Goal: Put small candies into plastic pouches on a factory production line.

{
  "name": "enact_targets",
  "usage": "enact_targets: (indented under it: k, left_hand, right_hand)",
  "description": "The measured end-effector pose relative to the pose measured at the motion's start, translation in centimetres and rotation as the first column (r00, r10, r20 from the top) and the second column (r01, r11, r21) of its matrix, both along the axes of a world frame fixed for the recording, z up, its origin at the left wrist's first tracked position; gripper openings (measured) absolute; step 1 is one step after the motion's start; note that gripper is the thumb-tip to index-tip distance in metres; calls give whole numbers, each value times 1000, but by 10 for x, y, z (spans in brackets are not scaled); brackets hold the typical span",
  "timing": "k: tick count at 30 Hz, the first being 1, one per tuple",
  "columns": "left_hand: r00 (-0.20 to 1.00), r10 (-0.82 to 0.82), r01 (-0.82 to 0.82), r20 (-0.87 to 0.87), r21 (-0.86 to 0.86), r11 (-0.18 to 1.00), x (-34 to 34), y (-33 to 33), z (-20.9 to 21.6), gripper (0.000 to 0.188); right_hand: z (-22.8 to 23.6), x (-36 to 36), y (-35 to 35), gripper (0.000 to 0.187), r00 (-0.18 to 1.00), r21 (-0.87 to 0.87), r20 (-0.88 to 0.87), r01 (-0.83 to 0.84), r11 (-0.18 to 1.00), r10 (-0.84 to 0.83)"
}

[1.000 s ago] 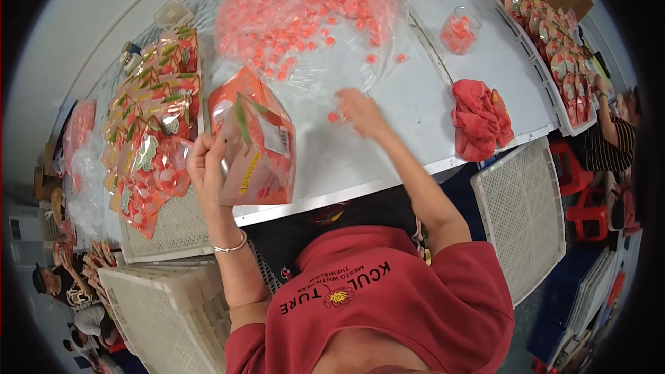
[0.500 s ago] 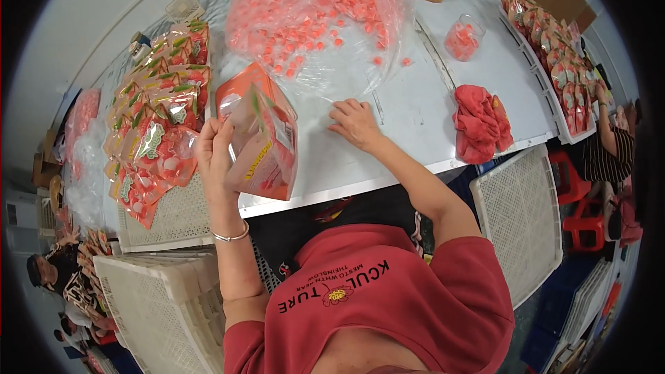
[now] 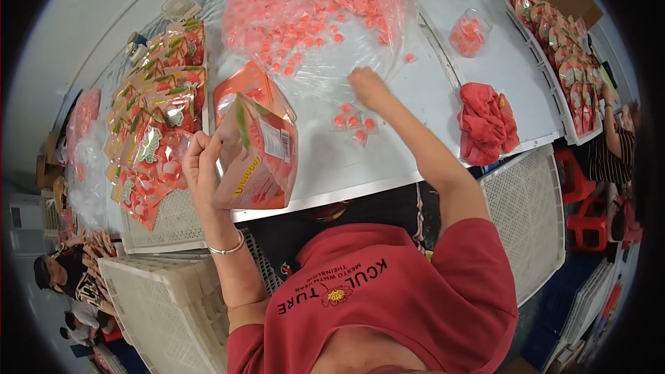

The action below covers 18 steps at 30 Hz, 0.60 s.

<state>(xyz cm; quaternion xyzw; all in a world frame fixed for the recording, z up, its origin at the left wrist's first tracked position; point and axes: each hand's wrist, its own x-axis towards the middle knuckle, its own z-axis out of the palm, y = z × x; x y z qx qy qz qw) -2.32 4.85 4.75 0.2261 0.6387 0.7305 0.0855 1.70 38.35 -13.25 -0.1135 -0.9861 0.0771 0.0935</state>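
Note:
My left hand (image 3: 202,158) grips the edge of a pink printed pouch (image 3: 260,173), held upright near the front edge of the table. The pouch's top flares apart. My right hand (image 3: 369,88) is closed over the table, next to the near side of a large clear plastic bag (image 3: 325,76). Its fingers are curled under, so whatever they hold is hidden. Just below that hand lie several small pink balls in clear wrappers (image 3: 354,123). Many more wrapped pink balls (image 3: 298,0) lie heaped on and in the clear bag. Behind the held pouch rests more orange-pink packaging (image 3: 244,82).
At left, filled pouches (image 3: 163,111) stand in rows over a white crate (image 3: 163,225). A jar of pink pieces (image 3: 469,33), a red cloth (image 3: 485,125) and a tray of pouches (image 3: 568,69) are at right. Stacked crates (image 3: 163,305) stand lower left. Other people are at both sides.
My right hand has moved farther away and curled closed from lying spread on the table. Several wrapped balls now show where it was. My left hand and the pouch have shifted slightly left and nearer.

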Motion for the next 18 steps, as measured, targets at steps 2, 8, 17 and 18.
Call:
enact_targets:
  k: [2,8,17,18]
  left_hand:
    - [1000,0,0,-2,-8,1000,-4,0,0,28]
    - [1000,-8,9,22,-31,999,-11,3,-6,28]
    - [997,-44,41,-57,-46,998,1,26,0,26]
    - [995,-59,53,-75,-72,996,3,33,2,26]
  right_hand:
    - [3,25,-21,22,998,-224,-55,-21,974,9]
    - [36,56,-29,39,926,-450,-378,-173,876,-11]
    - [-13,55,-59,21,963,-79,-243,-140,987,117]
    - [-12,49,-52,19,952,-210,-307,-54,976,-13]
